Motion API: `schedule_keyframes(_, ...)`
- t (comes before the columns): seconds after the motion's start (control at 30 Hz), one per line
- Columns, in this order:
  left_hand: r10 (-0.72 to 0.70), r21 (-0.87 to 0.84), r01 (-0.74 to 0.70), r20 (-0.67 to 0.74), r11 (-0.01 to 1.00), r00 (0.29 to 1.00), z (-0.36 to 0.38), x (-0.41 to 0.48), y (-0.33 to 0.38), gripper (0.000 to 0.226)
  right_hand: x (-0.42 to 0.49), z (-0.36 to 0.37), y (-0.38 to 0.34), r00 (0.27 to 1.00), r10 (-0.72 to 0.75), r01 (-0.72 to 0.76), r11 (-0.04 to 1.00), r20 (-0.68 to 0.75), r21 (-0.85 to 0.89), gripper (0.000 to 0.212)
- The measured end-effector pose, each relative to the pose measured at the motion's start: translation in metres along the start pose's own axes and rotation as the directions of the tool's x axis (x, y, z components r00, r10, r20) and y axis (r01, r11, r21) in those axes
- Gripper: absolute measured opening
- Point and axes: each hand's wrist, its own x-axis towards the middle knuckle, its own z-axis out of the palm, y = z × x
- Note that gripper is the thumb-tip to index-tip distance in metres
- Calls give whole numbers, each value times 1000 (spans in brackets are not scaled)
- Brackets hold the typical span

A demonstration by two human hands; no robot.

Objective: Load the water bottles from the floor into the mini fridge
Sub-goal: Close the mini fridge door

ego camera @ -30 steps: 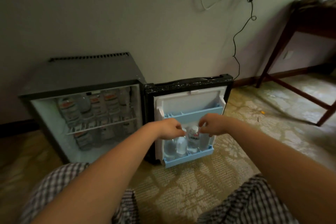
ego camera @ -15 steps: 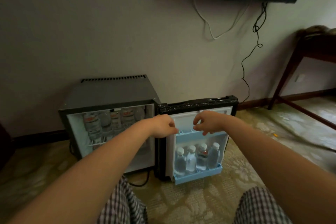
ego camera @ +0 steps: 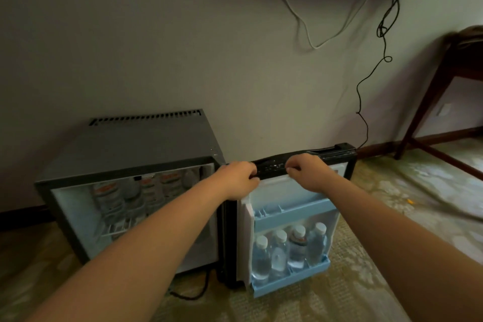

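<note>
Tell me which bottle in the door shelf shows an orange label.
The third bottle from the left; only it has an orange band below its cap.

Grey fridge, pale blue door shelves, beige floral carpet.

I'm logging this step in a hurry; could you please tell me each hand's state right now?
Left hand: closed, gripping the top edge of the fridge door.
Right hand: closed, gripping that same top edge.

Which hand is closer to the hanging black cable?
Right. The right hand grips the door at its top edge, nearer the cable; the left hand grips the same edge farther left.
</note>
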Motion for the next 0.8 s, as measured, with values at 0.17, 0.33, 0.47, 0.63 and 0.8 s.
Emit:
schedule_keyframes(0.17, -17, 87, 15, 15, 996, 1000, 4, 72, 1, 40, 55, 12, 17, 997, 43, -48, 995, -63, -83, 37)
schedule_keyframes(0.33, -88, 109, 72, 146, 991, 985, 17, 128, 10, 49, 96, 10, 42, 992, 121, -110, 973, 47, -203, 40)
schedule_keyframes(0.47, -79, 190, 61, 90, 980, 993, 23, 138, 14, 52, 102, 7, 50, 994, 94, -81, 975, 53, -205, 39)
schedule_keyframes(0.63, -73, 215, 51, 97, 975, 993, 25, 126, 20, 53, 91, 0, 49, 991, 126, -109, 956, 46, -271, 37)
schedule_keyframes(0.8, -139, 216, 94, 205, 972, 969, 25, 109, 35, 53, 69, -13, 53, 972, 167, -118, 955, 168, -272, 34)
